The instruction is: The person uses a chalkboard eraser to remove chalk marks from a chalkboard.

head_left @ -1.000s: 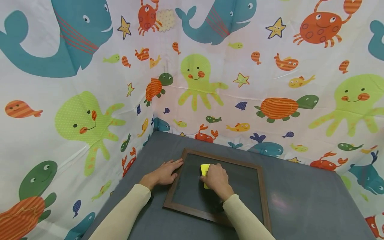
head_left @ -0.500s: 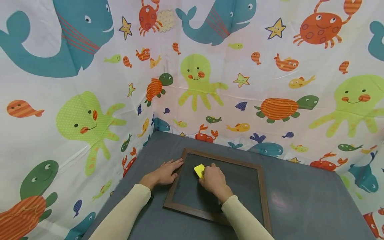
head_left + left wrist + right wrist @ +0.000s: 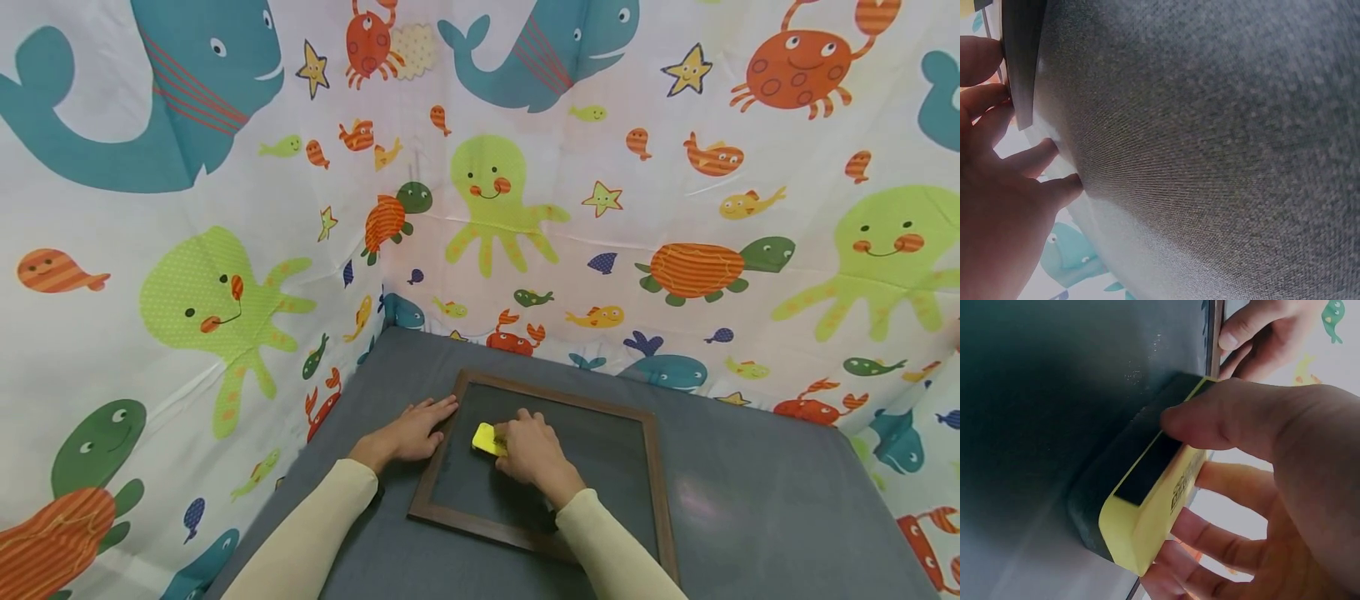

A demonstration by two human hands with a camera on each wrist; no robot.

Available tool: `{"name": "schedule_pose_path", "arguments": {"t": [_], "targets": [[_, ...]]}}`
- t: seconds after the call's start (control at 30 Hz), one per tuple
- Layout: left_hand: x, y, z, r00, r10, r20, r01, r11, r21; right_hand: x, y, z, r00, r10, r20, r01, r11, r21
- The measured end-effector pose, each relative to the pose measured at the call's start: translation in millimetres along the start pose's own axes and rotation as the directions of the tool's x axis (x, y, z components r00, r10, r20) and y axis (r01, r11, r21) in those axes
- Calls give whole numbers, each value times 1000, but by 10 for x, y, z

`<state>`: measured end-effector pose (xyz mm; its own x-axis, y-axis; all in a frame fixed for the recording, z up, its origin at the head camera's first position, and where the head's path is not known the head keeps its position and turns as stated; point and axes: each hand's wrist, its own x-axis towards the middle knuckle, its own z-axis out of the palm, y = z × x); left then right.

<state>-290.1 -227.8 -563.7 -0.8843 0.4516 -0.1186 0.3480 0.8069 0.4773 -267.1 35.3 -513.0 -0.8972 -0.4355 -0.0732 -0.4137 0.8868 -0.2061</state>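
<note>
A yellow board eraser (image 3: 489, 439) with a dark felt underside lies against the framed blackboard (image 3: 592, 454), left of its middle. My right hand (image 3: 534, 454) grips it; in the right wrist view the thumb lies over one side of the eraser (image 3: 1147, 506) and the fingers reach round the other. The felt touches the dark board surface, and small wet-looking specks show beside it. My left hand (image 3: 405, 433) rests at the board's left wooden edge with extended fingers. In the left wrist view some of its fingertips (image 3: 997, 94) touch the frame (image 3: 1022, 62) and others the grey cloth.
The blackboard lies slightly turned on a table (image 3: 750, 500) covered in grey. Behind and to the left hangs a white curtain (image 3: 420, 233) printed with sea animals, meeting the table's back and left edges.
My right hand has turned the eraser from upright to nearly sideways on the board and shifted it a little left. My left hand stays in place on the frame.
</note>
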Motion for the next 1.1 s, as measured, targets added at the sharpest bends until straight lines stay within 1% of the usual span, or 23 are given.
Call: {"name": "schedule_pose_path", "arguments": {"t": [0.33,0.53,0.7,0.8,0.93,1.0,1.1], "targets": [[6,28,55,1000,24,9,-24,1000,-16,-163,35,-29,997,-55,57,51,997,63],[24,24,98,1000,27,14,-27,1000,-11,-234,56,-23,995,-72,62,66,993,94],[31,39,119,999,24,30,-24,1000,-14,-273,139,-30,995,-74,60,65,986,153],[56,44,97,999,28,27,-27,1000,-14,-261,225,-123,998,-59,38,52,984,168],[93,25,44,999,38,-2,-39,999,-14,-223,341,-357,1000,-25,-10,26,987,158],[79,5,24,999,39,-9,-39,999,-13,-213,403,-470,1000,-10,-28,14,989,148],[15,-34,10,999,37,-8,-37,999,-14,-213,507,-615,999,5,-38,0,989,145]]}}
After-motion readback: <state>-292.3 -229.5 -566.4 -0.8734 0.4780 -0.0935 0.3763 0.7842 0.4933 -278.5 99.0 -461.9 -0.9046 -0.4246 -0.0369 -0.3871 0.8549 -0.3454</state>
